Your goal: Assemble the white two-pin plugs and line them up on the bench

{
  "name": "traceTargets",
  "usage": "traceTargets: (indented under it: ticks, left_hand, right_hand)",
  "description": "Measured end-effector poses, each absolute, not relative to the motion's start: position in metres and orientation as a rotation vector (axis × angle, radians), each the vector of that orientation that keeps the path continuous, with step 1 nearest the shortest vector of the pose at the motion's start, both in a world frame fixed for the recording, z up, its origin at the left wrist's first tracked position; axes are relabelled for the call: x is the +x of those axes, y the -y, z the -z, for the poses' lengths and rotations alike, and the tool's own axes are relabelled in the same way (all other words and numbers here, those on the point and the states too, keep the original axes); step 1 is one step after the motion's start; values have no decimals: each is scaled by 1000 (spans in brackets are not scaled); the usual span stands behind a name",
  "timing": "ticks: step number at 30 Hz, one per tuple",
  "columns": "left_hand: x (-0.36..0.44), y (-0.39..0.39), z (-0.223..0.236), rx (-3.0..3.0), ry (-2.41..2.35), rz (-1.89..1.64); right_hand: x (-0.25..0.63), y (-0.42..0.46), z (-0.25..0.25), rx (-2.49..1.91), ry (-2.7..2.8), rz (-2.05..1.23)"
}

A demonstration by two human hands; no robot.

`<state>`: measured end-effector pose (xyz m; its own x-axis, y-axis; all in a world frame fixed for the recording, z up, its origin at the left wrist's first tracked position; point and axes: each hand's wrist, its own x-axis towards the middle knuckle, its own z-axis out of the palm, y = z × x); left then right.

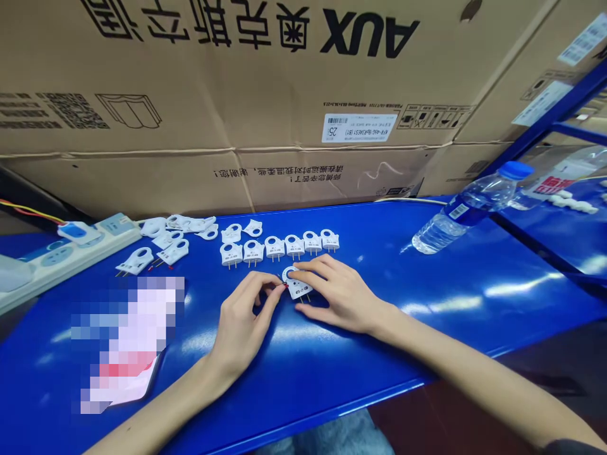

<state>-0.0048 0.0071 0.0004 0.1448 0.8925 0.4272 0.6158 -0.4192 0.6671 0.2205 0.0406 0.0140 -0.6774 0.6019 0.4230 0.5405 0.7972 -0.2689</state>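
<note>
On the blue glossy tabletop (379, 366), middle, what's in hand?

– One white plastic plug body with a ring-shaped handle (300, 292), metal prongs towards the near side. Just near of the row. Can't tell if it's touching the tabletop.

– Fingers?

– Right hand (348, 294): fingers over the plug body's far and right side, thumb near the prongs, so curled around it. Firmness of grip: can't tell. Left hand (244, 313): thumb and index pinched together on a small dark, red-tipped piece (285, 285), right at the plug body's left edge.

– The row?

– Six matching white ring-handled plugs (275, 247), side by side, prongs to the near side. Two more white ring-handled pieces (231, 232) just far of its left end. Loose white pile (183, 224) further left.

– Rest?

– Far left: long white power strip (128, 237). Near left: flat pink item, pixelated (142, 341). Right: clear, blue-capped water bottle (439, 229), tilted. Far: big brown cardboard box (284, 126).
</note>
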Motion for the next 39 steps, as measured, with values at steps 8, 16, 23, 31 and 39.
traceTargets:
  ticks: [8,16,23,31,39]
  left_hand:
    - [-4,-7,3,1911,-1558,-1236]
    - [-6,-5,-1,2051,-1439,-1172]
    - [-4,-4,-1,2097,-1397,-1249]
    - [-2,-1,-5,2100,-1385,-1309]
    - [0,1,-8,2063,-1292,-1307]
  right_hand:
    - [221,-42,-16,-881,2504,-123]
    - [222,-42,-16,-904,2498,-122]
    - [221,-41,-16,-834,2453,-110]
    - [220,-41,-17,-773,2400,-46]
    - [219,-39,-17,-742,2344,-41]
